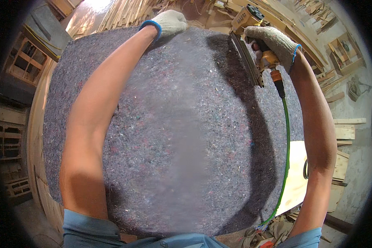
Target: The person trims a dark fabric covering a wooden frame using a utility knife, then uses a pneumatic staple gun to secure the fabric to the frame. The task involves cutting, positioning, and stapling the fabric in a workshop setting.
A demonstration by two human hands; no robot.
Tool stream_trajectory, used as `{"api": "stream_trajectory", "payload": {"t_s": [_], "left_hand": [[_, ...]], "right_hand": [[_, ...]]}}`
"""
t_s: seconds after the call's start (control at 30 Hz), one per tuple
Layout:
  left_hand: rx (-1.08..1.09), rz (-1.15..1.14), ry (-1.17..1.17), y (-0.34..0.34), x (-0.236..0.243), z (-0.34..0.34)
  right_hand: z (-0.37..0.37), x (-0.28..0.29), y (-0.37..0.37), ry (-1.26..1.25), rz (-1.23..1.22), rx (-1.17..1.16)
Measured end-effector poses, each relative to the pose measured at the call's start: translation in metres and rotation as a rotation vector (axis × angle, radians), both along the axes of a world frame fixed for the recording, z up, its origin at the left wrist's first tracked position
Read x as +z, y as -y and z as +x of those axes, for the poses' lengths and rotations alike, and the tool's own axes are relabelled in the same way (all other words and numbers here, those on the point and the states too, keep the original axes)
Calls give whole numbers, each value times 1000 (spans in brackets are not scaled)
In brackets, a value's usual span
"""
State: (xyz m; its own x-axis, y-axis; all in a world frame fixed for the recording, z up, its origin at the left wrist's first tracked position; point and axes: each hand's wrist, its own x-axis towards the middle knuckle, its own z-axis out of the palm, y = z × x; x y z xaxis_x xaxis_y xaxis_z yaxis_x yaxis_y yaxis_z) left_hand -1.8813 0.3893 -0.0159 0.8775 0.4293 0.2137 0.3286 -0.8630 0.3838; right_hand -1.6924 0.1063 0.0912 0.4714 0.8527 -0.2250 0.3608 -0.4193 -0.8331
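A large sheet of grey felt padding (173, 115), flecked with coloured fibres, spreads out in front of me. My left hand (169, 24), in a white knit glove with a blue cuff, presses at its far edge with fingers curled; whether they pinch the felt is hidden. At the far right my right hand (273, 39), gloved the same way, is wrapped round the handle of a yellow and black pneumatic nail gun (246, 20). The gun's long magazine slants toward me over the felt. From its orange fitting a green air hose (287, 136) runs down the right side.
Wooden strips (124, 14) lie beyond the far edge. Wood frames (29, 60) stand at the left. On the right are a pale board (293, 177), scattered offcuts and an open wooden box (345, 51) on the floor. Cloth scraps (273, 235) lie near my right elbow.
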Motion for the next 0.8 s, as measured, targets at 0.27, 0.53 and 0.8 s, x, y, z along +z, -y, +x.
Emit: {"api": "stream_trajectory", "payload": {"t_s": [0.27, 0.53, 0.8], "left_hand": [[9, 161, -269, -3, 2, 29], [-49, 266, -285, -29, -21, 43], [-134, 441, -261, -50, -36, 50]], "right_hand": [[2, -3, -17, 74, 5, 34], [-9, -5, -24, 84, -21, 35], [-20, 0, -47, -2, 80, 131]]}}
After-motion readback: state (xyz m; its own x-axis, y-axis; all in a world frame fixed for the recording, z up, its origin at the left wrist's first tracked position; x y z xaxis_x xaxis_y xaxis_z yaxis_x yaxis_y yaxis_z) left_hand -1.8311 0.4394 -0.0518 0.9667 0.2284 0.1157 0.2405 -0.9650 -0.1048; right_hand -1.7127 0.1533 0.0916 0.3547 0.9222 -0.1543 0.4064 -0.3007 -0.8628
